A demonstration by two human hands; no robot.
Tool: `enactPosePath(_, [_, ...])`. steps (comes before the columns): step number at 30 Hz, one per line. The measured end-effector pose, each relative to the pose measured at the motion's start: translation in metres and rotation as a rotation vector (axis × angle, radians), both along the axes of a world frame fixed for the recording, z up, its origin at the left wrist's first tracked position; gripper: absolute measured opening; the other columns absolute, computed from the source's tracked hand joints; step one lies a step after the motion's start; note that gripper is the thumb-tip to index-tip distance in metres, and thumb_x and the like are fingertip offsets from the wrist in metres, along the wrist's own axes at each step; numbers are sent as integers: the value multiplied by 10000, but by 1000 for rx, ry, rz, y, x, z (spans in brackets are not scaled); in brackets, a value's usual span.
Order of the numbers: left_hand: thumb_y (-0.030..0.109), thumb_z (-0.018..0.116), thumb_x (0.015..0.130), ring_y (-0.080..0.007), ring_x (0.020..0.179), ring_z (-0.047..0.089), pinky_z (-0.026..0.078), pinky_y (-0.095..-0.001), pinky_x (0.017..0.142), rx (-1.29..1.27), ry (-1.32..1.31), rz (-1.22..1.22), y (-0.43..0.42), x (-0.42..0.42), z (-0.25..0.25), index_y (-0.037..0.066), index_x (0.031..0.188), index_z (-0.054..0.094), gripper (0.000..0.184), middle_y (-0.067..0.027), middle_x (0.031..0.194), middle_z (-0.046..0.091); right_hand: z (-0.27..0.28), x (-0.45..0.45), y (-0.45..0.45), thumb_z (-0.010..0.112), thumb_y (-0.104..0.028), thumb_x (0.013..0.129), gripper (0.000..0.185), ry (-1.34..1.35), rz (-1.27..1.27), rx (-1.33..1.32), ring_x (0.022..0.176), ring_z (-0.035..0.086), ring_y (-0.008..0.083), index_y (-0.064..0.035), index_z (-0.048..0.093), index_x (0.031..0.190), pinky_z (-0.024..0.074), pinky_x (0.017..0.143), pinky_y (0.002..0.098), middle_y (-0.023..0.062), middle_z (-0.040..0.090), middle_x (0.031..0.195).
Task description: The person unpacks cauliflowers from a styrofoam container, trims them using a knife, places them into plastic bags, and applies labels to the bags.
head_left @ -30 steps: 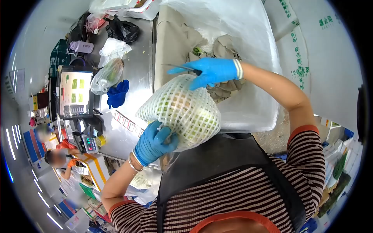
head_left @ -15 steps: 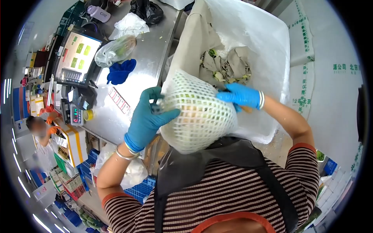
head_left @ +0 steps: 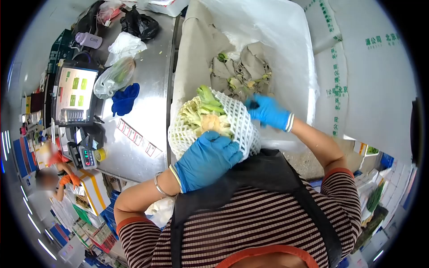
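A cauliflower [head_left: 214,123] with pale florets and a green stalk shows its cut underside through the pulled-back opening of a white foam net [head_left: 241,118]. My left hand [head_left: 208,161], in a blue glove, is closed over the near side of the cauliflower and its net. To the right is my right hand [head_left: 270,112], also blue-gloved and a little blurred. Its fingers are curled round something with a dark end that I cannot make out. Just beyond both hands, trimmed leaf bits and grey paper [head_left: 241,71] lie in a big white bin [head_left: 292,53].
On the left stands a steel table [head_left: 149,80] with a blue cloth [head_left: 125,99], a bagged vegetable [head_left: 115,77], a black plastic bag [head_left: 139,23] and a label strip [head_left: 134,134]. A touchscreen [head_left: 77,91] and a scale [head_left: 88,157] stand there. A co-worker in orange gloves [head_left: 70,179] is far left.
The net has been drawn back, so the cauliflower's stalk end now shows. My left hand has moved from the net's left side onto its near side. The view has shifted slightly.
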State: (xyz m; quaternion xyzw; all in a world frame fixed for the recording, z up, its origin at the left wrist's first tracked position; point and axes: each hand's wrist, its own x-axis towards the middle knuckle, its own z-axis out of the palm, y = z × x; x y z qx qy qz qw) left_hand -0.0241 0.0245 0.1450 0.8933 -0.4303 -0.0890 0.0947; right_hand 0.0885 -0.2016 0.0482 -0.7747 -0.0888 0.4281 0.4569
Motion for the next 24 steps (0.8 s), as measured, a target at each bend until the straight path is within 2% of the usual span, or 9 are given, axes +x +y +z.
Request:
enactPosePath(3, [206, 555, 812, -158, 990, 564, 380, -342, 924, 10, -31, -11, 4, 1, 0, 178, 1046, 652, 255, 9, 1015, 591, 48, 8, 7, 640, -336, 926, 399, -536, -165, 132, 774, 651, 141, -57, 597, 1209, 543, 670, 289, 101, 678, 1066])
enactPosePath(6, [201, 596, 795, -159, 1037, 560, 385, -346, 941, -91, -39, 41, 7, 1, -6, 169, 1055, 658, 269, 2, 1088, 604, 70, -4, 19, 657, -298, 882, 461, -920, 455, 376, 690, 665, 233, -209, 571, 1326, 538, 611, 326, 80, 661, 1206])
enactPosePath(8, [204, 619, 790, -166, 1077, 551, 382, -341, 971, -321, -51, 165, 9, -3, -15, 146, 1060, 673, 282, 3, 1161, 607, 61, -12, 21, 659, -286, 861, 518, -998, 556, 319, 672, 648, 283, -256, 533, 1363, 529, 592, 359, 59, 652, 1195])
enactPosePath(11, [185, 644, 791, -180, 1171, 508, 378, -345, 996, -217, -161, 95, 45, -25, -24, 180, 1063, 669, 273, -3, 1231, 586, 35, -18, 0, 631, -292, 899, 455, -884, 491, 185, 654, 639, 290, -242, 550, 1344, 523, 588, 383, 101, 682, 1002])
enactPosePath(15, [258, 762, 715, -218, 1093, 486, 348, -483, 1040, -333, -240, 422, 51, -37, -27, 313, 1058, 663, 361, 16, 1180, 548, 34, -25, -11, 580, -306, 948, 367, -750, 536, -32, 675, 649, 305, -211, 580, 1303, 525, 610, 403, 125, 663, 812])
enactPosePath(16, [357, 829, 640, -225, 1053, 483, 306, -540, 1067, -336, -314, 451, 52, -40, -40, 379, 1109, 661, 499, -1, 1150, 508, 40, -19, -7, 559, -314, 960, 327, -787, 550, -19, 696, 656, 307, -182, 605, 1255, 525, 623, 407, 111, 664, 827])
enactPosePath(20, [480, 839, 622, -283, 1127, 483, 273, -559, 1084, -279, -107, 703, 47, -40, -28, 421, 1248, 624, 665, -68, 1145, 468, 32, -12, -9, 557, -308, 958, 288, -848, 544, 15, 704, 655, 295, -169, 613, 1204, 523, 623, 397, 82, 672, 905])
enactPosePath(23, [496, 835, 619, -322, 1178, 473, 272, -579, 1071, -230, -92, 631, 53, -43, -35, 406, 1262, 619, 684, -73, 1149, 471, 28, -9, -11, 578, -265, 927, 272, -963, 528, 31, 674, 650, 279, -182, 616, 1184, 524, 595, 397, 60, 636, 872])
enactPosePath(24, [437, 893, 545, -370, 1193, 459, 335, -554, 1018, -255, -129, 566, 54, -38, -30, 303, 1242, 642, 753, -115, 1195, 472, 32, -8, -9, 595, -233, 903, 293, -1028, 580, -73, 664, 645, 270, -183, 613, 1191, 522, 582, 392, 63, 619, 838])
